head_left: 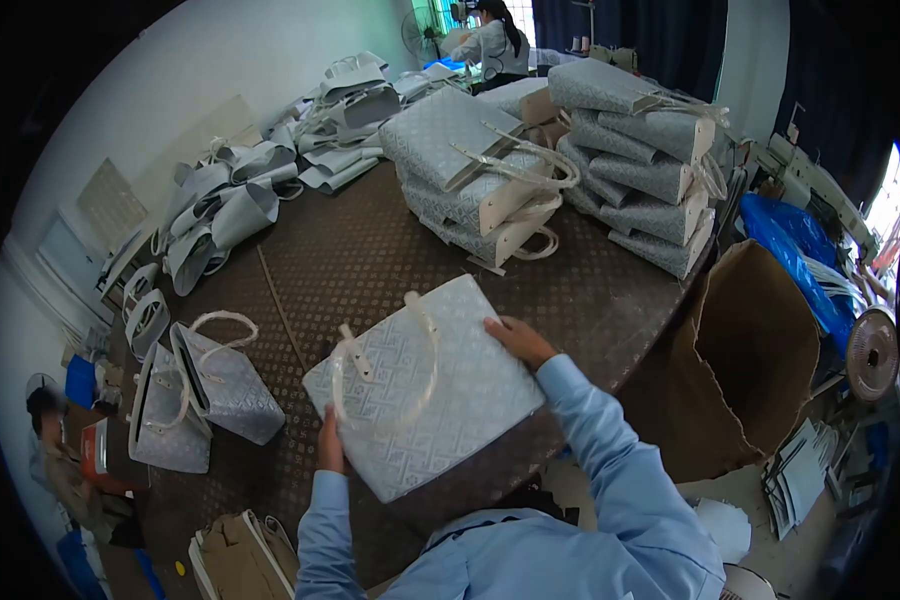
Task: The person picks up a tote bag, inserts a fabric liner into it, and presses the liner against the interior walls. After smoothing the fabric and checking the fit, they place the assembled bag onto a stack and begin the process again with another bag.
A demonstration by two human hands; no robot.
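Observation:
A silvery-white patterned handbag [460, 400] lies tilted on the brown patterned table [330, 235] in front of me. My left hand [330, 447] grips its left edge, with part of the fingers hidden by the bag. At the opposite edge, near the upper right, my right hand [520, 341] holds the bag with its thumb side on top. A pale handle [432, 375], which looks wrapped in clear film, loops across the bag's face. Two similar handbags [232, 385] stand upright to the left.
Stacked handbags [460, 165] rise at the back, beside a taller stack [640, 160]. Unfinished grey bag pieces [235, 200] are heaped along the wall. An open brown carton [705, 400] stands at the right. One person [495, 45] is at the back, another [65, 465] at lower left.

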